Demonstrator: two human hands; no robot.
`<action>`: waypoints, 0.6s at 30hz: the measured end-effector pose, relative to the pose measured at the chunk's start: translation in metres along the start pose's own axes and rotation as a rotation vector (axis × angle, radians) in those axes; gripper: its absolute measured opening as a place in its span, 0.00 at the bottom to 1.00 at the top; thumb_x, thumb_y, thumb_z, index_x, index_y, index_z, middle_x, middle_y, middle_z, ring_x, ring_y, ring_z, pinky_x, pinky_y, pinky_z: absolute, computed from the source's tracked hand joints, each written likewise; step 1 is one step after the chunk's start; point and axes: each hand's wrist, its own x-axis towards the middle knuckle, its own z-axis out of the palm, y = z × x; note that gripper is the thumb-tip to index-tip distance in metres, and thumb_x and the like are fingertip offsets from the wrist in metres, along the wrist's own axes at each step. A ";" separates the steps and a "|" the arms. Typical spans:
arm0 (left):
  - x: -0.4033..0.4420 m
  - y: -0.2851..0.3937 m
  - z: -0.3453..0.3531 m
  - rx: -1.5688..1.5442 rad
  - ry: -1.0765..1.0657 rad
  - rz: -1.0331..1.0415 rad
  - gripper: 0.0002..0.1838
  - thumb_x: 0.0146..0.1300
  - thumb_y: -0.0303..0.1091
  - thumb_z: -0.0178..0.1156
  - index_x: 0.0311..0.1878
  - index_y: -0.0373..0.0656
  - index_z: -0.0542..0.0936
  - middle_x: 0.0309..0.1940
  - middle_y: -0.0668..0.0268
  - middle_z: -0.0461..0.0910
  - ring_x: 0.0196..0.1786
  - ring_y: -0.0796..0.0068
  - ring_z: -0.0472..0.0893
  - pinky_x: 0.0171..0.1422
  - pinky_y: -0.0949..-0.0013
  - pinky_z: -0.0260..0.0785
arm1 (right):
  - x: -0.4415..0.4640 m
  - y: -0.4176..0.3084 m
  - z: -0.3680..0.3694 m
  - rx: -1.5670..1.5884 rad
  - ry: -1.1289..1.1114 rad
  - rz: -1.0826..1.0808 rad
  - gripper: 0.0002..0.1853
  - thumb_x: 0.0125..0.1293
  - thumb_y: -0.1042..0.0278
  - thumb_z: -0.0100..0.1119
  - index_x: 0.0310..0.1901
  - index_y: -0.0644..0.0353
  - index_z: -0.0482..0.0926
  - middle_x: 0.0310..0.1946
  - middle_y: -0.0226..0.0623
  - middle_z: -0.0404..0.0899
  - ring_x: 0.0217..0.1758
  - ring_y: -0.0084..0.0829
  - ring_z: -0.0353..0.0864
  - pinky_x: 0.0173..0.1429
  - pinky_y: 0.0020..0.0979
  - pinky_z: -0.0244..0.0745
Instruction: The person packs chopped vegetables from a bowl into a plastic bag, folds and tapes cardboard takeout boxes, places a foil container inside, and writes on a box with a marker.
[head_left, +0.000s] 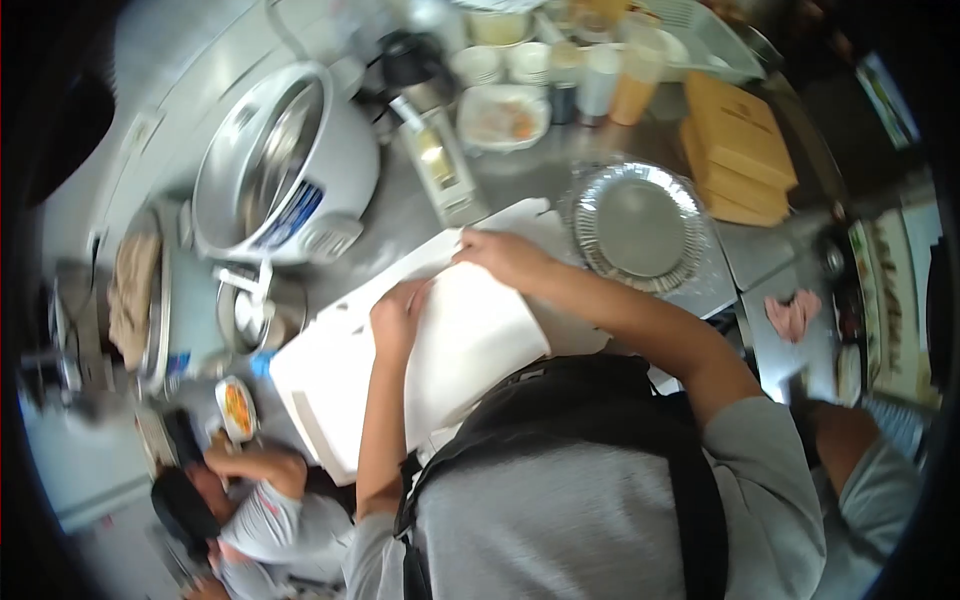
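A large white cardboard box blank (345, 385), with slots and small tabs along its edges, lies partly folded on the metal counter in front of my body. One panel of it stands bent up toward me. My left hand (400, 308) grips the folded panel's upper edge on the left, fingers curled against the board. Farther right along that edge, my right hand (492, 258) has its fingers bent over the board near the far corner. The fingertips of both hands are partly hidden.
Round foil trays (640, 222) are stacked at the right, beside brown cardboard boxes (738, 150). A big rice cooker (350, 150) stands at the back left. Bottles (640, 75) and a white food tray (503, 117) line the back. At lower left a co-worker (265, 500) reaches toward a food container (237, 410).
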 end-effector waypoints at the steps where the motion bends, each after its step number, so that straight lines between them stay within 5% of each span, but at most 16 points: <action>1: -0.001 0.002 0.001 -0.011 0.024 0.015 0.07 0.61 0.34 0.61 0.38 0.44 0.84 0.34 0.61 0.84 0.36 0.58 0.82 0.42 0.63 0.73 | -0.003 -0.009 -0.010 -0.083 -0.006 -0.138 0.12 0.65 0.67 0.51 0.49 0.54 0.77 0.40 0.38 0.78 0.43 0.42 0.79 0.49 0.36 0.74; 4: 0.003 0.010 -0.006 0.020 0.047 0.067 0.07 0.61 0.35 0.62 0.37 0.44 0.85 0.33 0.63 0.84 0.34 0.62 0.82 0.39 0.65 0.73 | 0.003 -0.013 -0.015 -0.405 0.052 -0.382 0.13 0.64 0.69 0.51 0.50 0.52 0.76 0.39 0.35 0.78 0.42 0.40 0.80 0.49 0.36 0.76; 12: 0.018 0.019 -0.014 0.200 0.062 0.335 0.05 0.61 0.35 0.60 0.36 0.48 0.83 0.30 0.68 0.83 0.32 0.66 0.82 0.35 0.65 0.73 | 0.016 -0.011 -0.033 -0.383 -0.089 -0.558 0.13 0.64 0.71 0.51 0.50 0.52 0.74 0.39 0.34 0.79 0.42 0.41 0.82 0.46 0.37 0.78; 18: 0.017 0.018 -0.053 0.415 -0.076 -0.078 0.14 0.63 0.49 0.58 0.39 0.50 0.84 0.28 0.61 0.83 0.33 0.56 0.82 0.37 0.57 0.74 | 0.013 -0.014 -0.051 -0.142 0.099 -0.275 0.12 0.67 0.66 0.53 0.51 0.53 0.74 0.44 0.36 0.80 0.45 0.37 0.81 0.50 0.33 0.76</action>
